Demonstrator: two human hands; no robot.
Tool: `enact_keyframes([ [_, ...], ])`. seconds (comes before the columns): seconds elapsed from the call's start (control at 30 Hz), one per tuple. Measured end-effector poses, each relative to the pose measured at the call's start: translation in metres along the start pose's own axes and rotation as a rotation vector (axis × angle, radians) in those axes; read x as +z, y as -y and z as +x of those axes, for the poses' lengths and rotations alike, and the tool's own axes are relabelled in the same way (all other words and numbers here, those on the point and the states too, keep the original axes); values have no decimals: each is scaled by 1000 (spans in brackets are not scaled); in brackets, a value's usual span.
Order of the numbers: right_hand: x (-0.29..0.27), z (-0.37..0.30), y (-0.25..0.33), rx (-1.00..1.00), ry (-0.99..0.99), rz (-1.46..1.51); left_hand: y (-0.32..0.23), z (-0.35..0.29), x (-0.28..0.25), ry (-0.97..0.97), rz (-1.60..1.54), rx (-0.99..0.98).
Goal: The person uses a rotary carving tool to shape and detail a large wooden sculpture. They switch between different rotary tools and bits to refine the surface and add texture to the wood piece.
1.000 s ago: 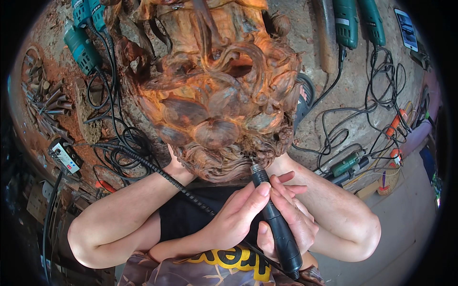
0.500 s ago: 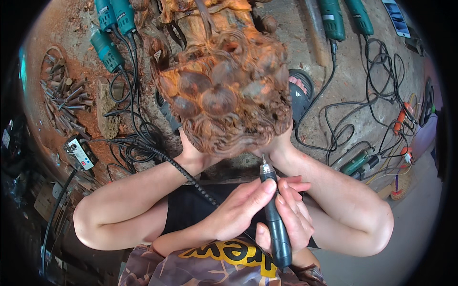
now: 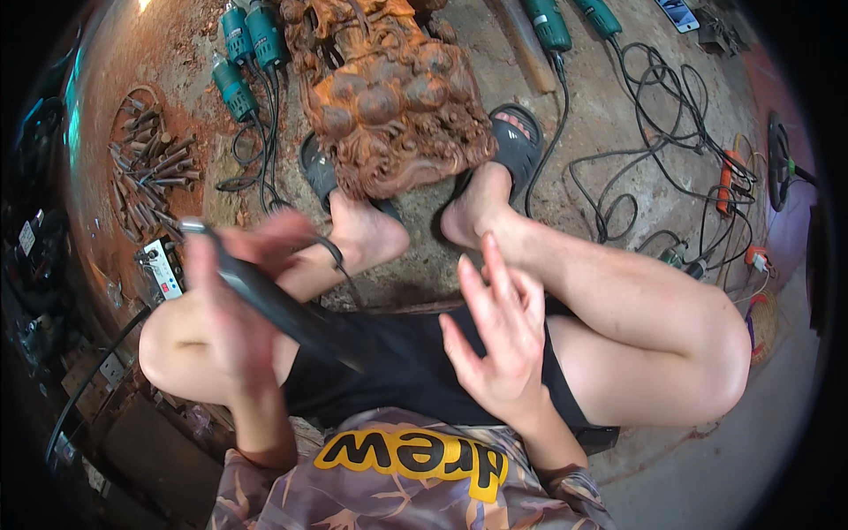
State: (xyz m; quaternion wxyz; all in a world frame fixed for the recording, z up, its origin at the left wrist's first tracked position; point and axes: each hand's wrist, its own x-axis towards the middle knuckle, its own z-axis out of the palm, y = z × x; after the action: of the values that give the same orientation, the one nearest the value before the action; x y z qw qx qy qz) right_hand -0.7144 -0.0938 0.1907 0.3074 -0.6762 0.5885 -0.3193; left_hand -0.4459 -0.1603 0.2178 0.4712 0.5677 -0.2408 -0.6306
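The left hand (image 3: 225, 327) is blurred and holds a black handpiece (image 3: 283, 309), slanted over the left leg, with its silver end toward the far left; the exact place of each finger one cannot tell. The right hand (image 3: 508, 353) is open wide above the lap. The carved brown wood (image 3: 397, 115) is on the floor (image 3: 424, 252), apart from both hands, its near end between two dark slippers (image 3: 521, 159).

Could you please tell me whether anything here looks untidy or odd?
Yes: at the right, black cords lie in tangled loops across the floor, and at the left, reddish dust is strewn around jumbled brown rods. The black tool in the left hand is blurred, so its condition can't be judged.
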Motion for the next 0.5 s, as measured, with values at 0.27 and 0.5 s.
enact_keyframes([
  [0.27, -8, -21, 0, 118, -10, -3, -158, -25, -199, -265, -138, 709],
  [0.5, -2, -18, -12, 119, -18, 129, -128, -67, -384, -1023, 646, 511],
])
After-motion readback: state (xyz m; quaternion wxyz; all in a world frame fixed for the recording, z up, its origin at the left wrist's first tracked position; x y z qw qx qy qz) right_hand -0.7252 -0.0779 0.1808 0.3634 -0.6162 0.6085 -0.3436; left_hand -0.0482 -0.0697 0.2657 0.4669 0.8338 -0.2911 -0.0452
